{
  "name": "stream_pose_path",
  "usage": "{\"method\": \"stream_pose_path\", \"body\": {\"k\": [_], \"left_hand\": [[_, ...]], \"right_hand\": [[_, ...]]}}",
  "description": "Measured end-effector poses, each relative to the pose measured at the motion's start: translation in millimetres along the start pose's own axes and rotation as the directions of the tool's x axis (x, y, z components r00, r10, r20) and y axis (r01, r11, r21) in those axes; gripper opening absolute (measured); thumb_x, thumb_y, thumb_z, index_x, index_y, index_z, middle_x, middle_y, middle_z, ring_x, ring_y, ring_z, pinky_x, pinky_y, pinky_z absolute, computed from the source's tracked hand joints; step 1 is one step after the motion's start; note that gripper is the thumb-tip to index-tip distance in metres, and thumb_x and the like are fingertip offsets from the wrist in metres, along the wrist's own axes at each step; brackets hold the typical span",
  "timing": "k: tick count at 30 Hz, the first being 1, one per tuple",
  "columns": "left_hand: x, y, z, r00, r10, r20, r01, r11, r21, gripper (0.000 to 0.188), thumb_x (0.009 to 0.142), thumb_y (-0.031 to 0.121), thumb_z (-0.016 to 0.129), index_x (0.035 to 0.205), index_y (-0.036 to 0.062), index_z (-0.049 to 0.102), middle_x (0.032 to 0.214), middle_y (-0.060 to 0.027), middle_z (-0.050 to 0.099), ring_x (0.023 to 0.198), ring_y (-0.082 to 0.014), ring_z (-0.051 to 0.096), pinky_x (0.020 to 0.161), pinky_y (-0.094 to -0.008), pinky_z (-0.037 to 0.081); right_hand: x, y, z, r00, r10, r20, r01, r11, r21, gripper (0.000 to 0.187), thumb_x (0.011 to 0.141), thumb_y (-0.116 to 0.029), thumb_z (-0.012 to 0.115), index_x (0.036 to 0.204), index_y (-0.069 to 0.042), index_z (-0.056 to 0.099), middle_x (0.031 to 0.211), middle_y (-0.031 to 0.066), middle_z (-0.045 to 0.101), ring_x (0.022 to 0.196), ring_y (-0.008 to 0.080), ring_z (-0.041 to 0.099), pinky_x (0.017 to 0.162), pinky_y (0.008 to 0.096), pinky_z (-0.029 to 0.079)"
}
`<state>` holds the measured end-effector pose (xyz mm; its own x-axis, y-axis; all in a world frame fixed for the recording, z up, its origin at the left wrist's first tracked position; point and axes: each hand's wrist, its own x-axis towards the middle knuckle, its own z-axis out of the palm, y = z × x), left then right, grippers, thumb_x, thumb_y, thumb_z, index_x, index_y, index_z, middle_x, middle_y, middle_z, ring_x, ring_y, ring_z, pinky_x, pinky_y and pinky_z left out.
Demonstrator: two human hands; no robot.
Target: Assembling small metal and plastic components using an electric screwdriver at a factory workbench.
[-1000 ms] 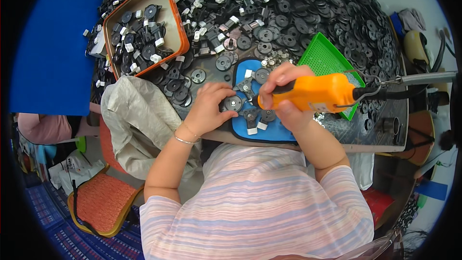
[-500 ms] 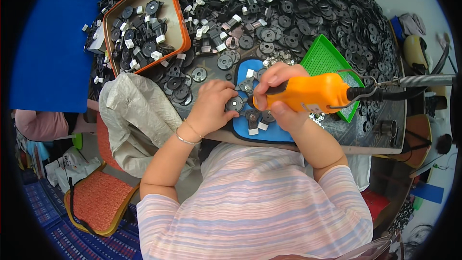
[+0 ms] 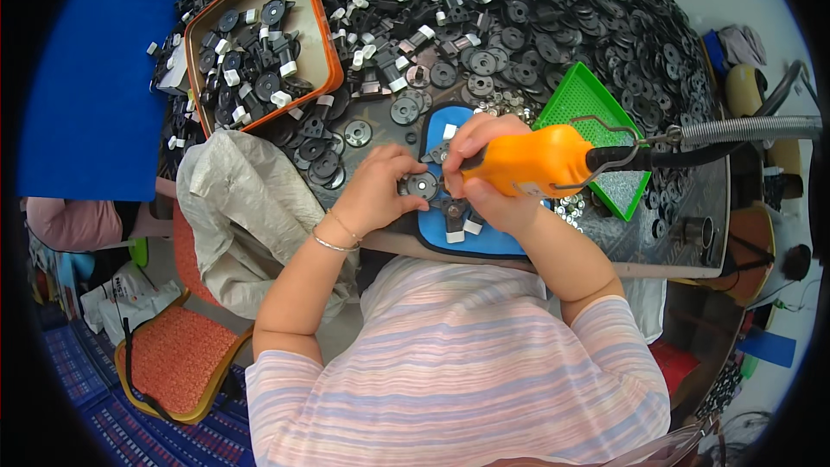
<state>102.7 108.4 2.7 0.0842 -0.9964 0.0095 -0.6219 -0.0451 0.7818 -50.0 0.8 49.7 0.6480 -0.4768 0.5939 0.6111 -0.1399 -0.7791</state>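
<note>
My right hand (image 3: 493, 175) is wrapped round an orange electric screwdriver (image 3: 549, 160), whose tip end points left and is hidden by the fingers. Thumb and forefinger of my left hand (image 3: 373, 190) pinch a round black disc (image 3: 423, 186) at the left edge of a blue mat (image 3: 510, 242). Black parts with white ends, such as a black bracket (image 3: 452, 214), lie on the mat just beside the disc, partly covered by my right hand.
Heaped black discs and white-tipped parts (image 3: 519, 26) fill the table's far side. An orange-rimmed tray (image 3: 333, 78) of parts stands at left, a green tray (image 3: 627, 201) of tiny pieces at right. A coil spring (image 3: 743, 128) and cable run from the screwdriver; pale cloth (image 3: 251, 216) hangs at left.
The orange screwdriver has shifted left with my right hand, and its spring is stretched farther over. My left hand stays by the disc, almost unmoved.
</note>
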Motion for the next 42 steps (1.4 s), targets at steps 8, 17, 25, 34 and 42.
{"method": "stream_pose_path", "body": {"k": [8, 17, 25, 34, 42], "left_hand": [[0.2, -4.3, 1.3, 1.0, 0.019, 0.012, -0.019, 1.0, 0.014, 0.045, 0.058, 0.016, 0.083, 0.097, 0.0041, 0.065, 0.096, -0.0104, 0.058, 0.097, -0.0315, 0.054, 0.085, -0.0367, 0.044], [0.6, -10.7, 6.2, 0.997, 0.072, -0.026, -0.073, 0.997, -0.015, 0.045, 0.058, 0.015, 0.083, 0.098, 0.0032, 0.065, 0.096, -0.0109, 0.058, 0.097, -0.032, 0.053, 0.085, -0.0373, 0.044], [0.9, 2.9, -9.3, 0.999, 0.039, 0.007, -0.039, 0.999, -0.013, 0.051, 0.059, 0.022, 0.083, 0.101, 0.0025, 0.064, 0.096, -0.0112, 0.059, 0.097, -0.03, 0.054, 0.084, -0.0366, 0.045], [58.8, -19.0, -6.3, 0.955, 0.087, -0.284, 0.022, 0.932, 0.362, 0.036, 0.069, 0.011, 0.074, 0.102, 0.0037, 0.062, 0.101, -0.0126, 0.059, 0.097, -0.032, 0.054, 0.084, -0.0384, 0.047], [61.8, -13.0, -8.5, 0.905, 0.151, -0.398, 0.008, 0.928, 0.371, 0.015, 0.075, 0.006, 0.06, 0.089, 0.0, 0.064, 0.085, -0.0164, 0.063, 0.083, -0.0333, 0.061, 0.074, -0.0405, 0.05]], "right_hand": [[6.4, 2.7, 5.9, 0.992, 0.011, 0.129, 0.03, 0.951, -0.308, 0.028, 0.074, -0.004, 0.067, 0.096, -0.006, 0.05, 0.082, 0.007, 0.058, 0.074, 0.0173, 0.055, 0.061, 0.0269, 0.047], [20.3, -0.2, -8.3, 0.946, 0.074, 0.316, -0.113, 0.988, 0.107, 0.027, 0.074, -0.011, 0.072, 0.095, -0.005, 0.057, 0.088, 0.0095, 0.058, 0.07, 0.0162, 0.057, 0.06, 0.0274, 0.048], [25.1, -55.4, -45.4, 0.989, -0.073, 0.129, 0.031, 0.951, 0.306, 0.032, 0.08, -0.023, 0.07, 0.098, -0.005, 0.051, 0.089, 0.0099, 0.054, 0.062, 0.0167, 0.056, 0.061, 0.0318, 0.049], [-18.8, -74.2, -78.1, 0.958, -0.034, -0.285, 0.091, 0.978, 0.187, 0.032, 0.08, -0.018, 0.067, 0.101, -0.004, 0.048, 0.091, 0.0124, 0.051, 0.064, 0.0183, 0.056, 0.065, 0.0341, 0.049], [-37.0, -85.3, -91.8, 0.966, -0.077, -0.247, 0.09, 0.995, 0.043, 0.032, 0.083, -0.024, 0.062, 0.104, -0.004, 0.047, 0.093, 0.0108, 0.048, 0.065, 0.0169, 0.052, 0.065, 0.0319, 0.044]]}}
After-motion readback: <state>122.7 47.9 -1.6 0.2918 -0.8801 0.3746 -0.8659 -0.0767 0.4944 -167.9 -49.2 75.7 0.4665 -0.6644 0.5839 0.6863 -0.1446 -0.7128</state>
